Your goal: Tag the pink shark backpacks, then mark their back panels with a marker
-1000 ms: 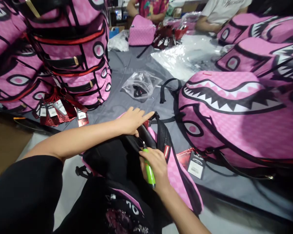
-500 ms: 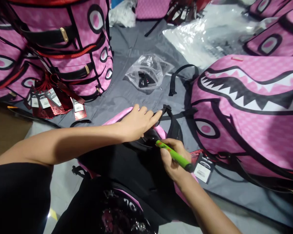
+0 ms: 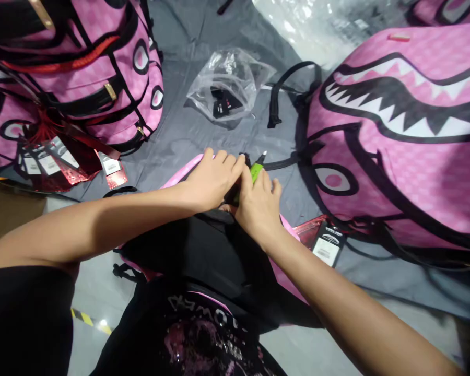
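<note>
A backpack, black on the side facing me with pink edges, leans against my body at the table's front. My left hand is closed over its top edge, with the fingertips bent down on the far side. Right beside it, my right hand also grips the top of the backpack. A green pen with a pale tip is tucked in the right hand and points away from me. The hands hide the spot where their thumbs meet the fabric.
A pink shark-mouth backpack lies at right, with a black tag near it. Stacked pink bags with red tags stand at left. A clear plastic bag with a dark item lies on the grey-covered table.
My right hand has moved up and left to the backpack's top edge beside my left hand. The pen has swung round, so its tip points away. The view has tilted down.
</note>
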{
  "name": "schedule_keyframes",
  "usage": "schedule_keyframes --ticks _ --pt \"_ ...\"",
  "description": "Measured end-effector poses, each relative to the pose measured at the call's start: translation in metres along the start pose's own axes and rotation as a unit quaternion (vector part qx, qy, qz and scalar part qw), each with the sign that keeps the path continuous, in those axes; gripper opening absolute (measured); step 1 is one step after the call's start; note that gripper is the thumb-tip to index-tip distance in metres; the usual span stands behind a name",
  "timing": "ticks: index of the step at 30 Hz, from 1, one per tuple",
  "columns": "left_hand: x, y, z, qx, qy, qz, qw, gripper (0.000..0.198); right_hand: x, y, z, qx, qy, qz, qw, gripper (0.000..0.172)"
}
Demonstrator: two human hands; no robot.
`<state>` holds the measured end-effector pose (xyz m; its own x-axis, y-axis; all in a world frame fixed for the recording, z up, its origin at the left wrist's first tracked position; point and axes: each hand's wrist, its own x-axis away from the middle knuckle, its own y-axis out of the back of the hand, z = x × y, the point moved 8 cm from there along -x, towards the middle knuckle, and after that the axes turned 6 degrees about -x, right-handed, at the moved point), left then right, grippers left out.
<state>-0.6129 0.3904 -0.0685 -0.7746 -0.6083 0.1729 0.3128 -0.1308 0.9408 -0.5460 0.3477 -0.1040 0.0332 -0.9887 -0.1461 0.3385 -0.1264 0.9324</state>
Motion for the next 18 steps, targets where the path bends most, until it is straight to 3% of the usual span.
schedule_keyframes --ticks 6,11,18 --pt "0.0 0.0 -0.002 -0.007 -0.021 0.053 0.998 0.121 0.008 0.005 -0.009 -0.028 -0.01 -0.004 1.0 0.077" --pt "0.0 0.0 -0.003 -0.012 0.003 0.054 0.998 0.098 0.008 0.006 -0.01 -0.037 0.005 -0.015 0.999 0.072" --pt "-0.004 0.0 -0.001 0.006 0.001 0.049 0.999 0.074 0.005 0.002 -0.016 -0.013 0.025 0.039 0.999 0.079"
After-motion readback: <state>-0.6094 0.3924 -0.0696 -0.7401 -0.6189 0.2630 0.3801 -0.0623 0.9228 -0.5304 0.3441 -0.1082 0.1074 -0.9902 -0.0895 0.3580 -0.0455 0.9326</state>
